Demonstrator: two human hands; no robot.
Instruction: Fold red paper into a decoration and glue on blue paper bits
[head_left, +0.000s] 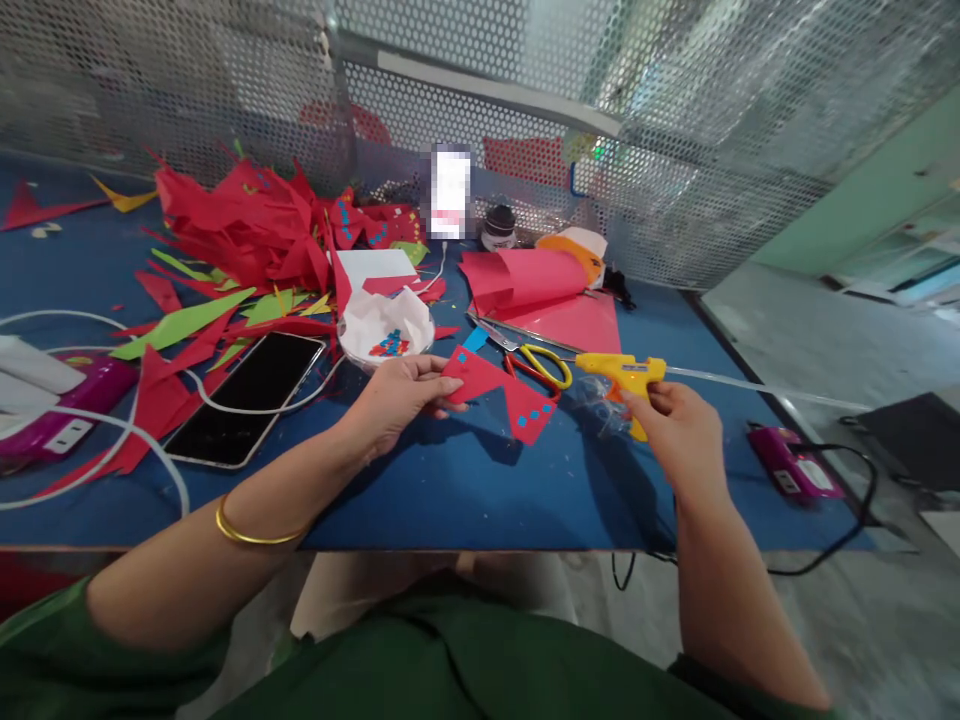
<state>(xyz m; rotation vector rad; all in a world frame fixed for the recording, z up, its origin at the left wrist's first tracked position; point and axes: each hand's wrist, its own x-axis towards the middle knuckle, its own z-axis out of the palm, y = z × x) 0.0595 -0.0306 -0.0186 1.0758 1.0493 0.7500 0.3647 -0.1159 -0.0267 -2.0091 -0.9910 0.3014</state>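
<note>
My left hand (405,400) pinches the left end of a red paper piece (491,378) with blue squares near both ends and a notch along its lower edge. My right hand (679,425) is wrapped round the handle of a yellow glue gun (619,370), its nozzle pointing left toward the scissors. Scissors with yellow and red handles (551,368) lie just behind the red piece. Left of them stands a bowl lined with white paper (360,325), with small blue and red bits inside. Crumpled clear plastic (596,400) lies beneath the glue gun.
Red and green paper scraps (240,225) are heaped at the back left. A black phone (247,400), white cables and a purple power strip (97,405) lie at left. Another purple strip (795,465) is at right. Red sheets (525,285) and a lit screen (450,190) are behind.
</note>
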